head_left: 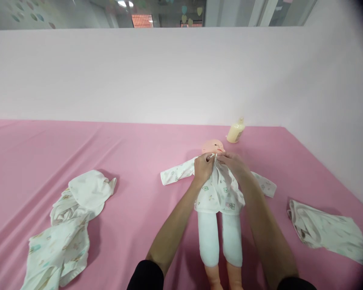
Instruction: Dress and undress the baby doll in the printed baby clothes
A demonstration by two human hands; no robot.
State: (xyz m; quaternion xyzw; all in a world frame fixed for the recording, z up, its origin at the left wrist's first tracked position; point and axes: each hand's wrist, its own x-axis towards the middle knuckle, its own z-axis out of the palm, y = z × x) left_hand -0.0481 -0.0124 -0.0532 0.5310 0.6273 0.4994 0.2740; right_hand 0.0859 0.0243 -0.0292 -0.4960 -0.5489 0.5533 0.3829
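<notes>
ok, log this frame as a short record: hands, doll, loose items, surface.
left hand: pinching printed shirt near the neck
right hand: fingers at the shirt's neckline, grip unclear
doll: lying, shirt over torso, feet toward the person
far left: crumpled printed clothing
far right: folded printed cloth
beyond doll's head: pale yellow bottle
surface: pink sheet

Our left hand (203,167): fingers (209,158) curled, pinching | our right hand (235,164): just right of left hand, fingers drawn together toward it | our forearms (177,223): extended forward, slanting inward
</notes>
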